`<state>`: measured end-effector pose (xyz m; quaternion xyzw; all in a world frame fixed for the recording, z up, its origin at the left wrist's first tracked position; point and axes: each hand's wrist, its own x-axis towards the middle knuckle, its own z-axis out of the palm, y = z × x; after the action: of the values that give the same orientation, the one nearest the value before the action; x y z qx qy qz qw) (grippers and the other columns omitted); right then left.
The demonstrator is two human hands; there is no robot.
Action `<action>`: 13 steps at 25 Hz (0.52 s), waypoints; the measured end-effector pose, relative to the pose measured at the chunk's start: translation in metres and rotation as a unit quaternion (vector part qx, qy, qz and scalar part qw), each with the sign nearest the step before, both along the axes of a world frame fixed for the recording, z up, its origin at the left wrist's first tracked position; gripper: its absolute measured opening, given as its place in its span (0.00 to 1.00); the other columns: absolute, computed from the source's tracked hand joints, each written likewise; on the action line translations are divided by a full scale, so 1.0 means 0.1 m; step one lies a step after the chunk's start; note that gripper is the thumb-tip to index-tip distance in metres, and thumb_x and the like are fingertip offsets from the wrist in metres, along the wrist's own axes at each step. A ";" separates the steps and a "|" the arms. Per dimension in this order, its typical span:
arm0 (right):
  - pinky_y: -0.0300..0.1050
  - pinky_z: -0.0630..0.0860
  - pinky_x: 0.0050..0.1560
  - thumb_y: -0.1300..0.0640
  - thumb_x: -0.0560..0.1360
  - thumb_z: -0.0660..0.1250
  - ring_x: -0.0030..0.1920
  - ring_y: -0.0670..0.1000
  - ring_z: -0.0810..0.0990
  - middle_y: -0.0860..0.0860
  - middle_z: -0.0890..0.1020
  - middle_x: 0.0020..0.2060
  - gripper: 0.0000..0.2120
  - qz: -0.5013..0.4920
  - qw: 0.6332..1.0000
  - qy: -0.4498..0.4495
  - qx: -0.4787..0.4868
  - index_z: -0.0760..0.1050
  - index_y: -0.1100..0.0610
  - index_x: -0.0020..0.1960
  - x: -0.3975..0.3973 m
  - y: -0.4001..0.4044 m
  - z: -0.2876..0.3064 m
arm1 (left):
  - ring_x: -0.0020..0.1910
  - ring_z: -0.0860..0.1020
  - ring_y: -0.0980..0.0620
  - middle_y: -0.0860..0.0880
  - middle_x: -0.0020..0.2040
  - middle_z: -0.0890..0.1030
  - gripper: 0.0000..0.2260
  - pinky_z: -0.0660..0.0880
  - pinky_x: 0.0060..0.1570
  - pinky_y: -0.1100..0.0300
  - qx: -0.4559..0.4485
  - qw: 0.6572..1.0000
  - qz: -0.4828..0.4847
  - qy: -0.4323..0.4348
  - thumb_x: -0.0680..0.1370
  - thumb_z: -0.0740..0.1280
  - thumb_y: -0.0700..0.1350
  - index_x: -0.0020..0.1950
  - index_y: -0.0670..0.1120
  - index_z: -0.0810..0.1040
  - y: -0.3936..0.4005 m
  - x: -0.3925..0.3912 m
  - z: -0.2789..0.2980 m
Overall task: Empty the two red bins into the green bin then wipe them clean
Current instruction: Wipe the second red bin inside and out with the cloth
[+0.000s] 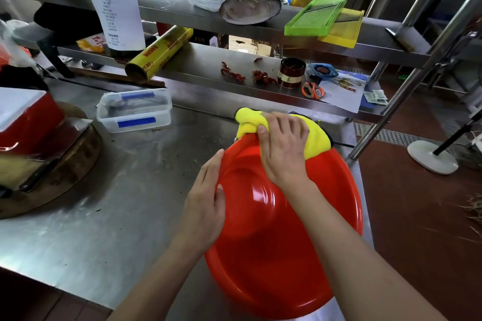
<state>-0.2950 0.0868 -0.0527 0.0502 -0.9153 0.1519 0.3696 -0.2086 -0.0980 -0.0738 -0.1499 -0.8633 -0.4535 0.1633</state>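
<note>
Round red plastic bin (273, 255) sits on the stainless steel table (109, 206), near its right front edge, hollow side up. Left hand (206, 203) rests on the bin's left rim, fingers straight and together, thumb just inside the wall. Right hand (283, 148) lies at the far rim, fingers curled over a yellow cloth (317, 138), pressing it onto the bin's edge; the cloth bunches out past the fingertips. Farther left: clear plastic lidded box with blue clips (134, 109). On the lower shelf: orange-handled scissors (312, 90).
</note>
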 end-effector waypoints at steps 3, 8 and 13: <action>0.60 0.61 0.73 0.49 0.85 0.56 0.65 0.55 0.73 0.51 0.78 0.59 0.16 0.065 0.998 0.010 0.025 0.77 0.54 0.64 0.11 -0.34 -0.04 | 0.75 0.65 0.60 0.51 0.77 0.68 0.31 0.59 0.72 0.71 0.000 1.000 -0.005 0.002 0.78 0.61 0.27 0.80 0.44 0.63 0.04 -0.04 0.02; 0.55 0.62 0.72 0.45 0.85 0.55 0.67 0.53 0.72 0.50 0.78 0.63 0.19 0.093 0.992 -0.002 0.082 0.75 0.50 0.69 0.12 -0.27 0.00 | 0.75 0.64 0.62 0.52 0.77 0.66 0.31 0.58 0.71 0.73 -0.010 1.000 0.004 -0.009 0.79 0.61 0.29 0.81 0.45 0.61 -0.08 0.00 -0.04; 0.53 0.64 0.68 0.41 0.85 0.51 0.63 0.55 0.74 0.51 0.77 0.63 0.23 0.024 0.996 -0.016 0.090 0.72 0.51 0.72 0.01 0.03 -0.03 | 0.75 0.65 0.59 0.53 0.78 0.65 0.29 0.59 0.69 0.76 -0.025 0.999 0.027 -0.024 0.83 0.61 0.34 0.82 0.49 0.58 -0.21 0.00 -0.09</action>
<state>-0.2944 0.0901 -0.0559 0.1032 -0.9296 0.0787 0.3450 -0.2090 -0.1192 -0.0830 -0.1195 -0.8816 -0.4312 0.1505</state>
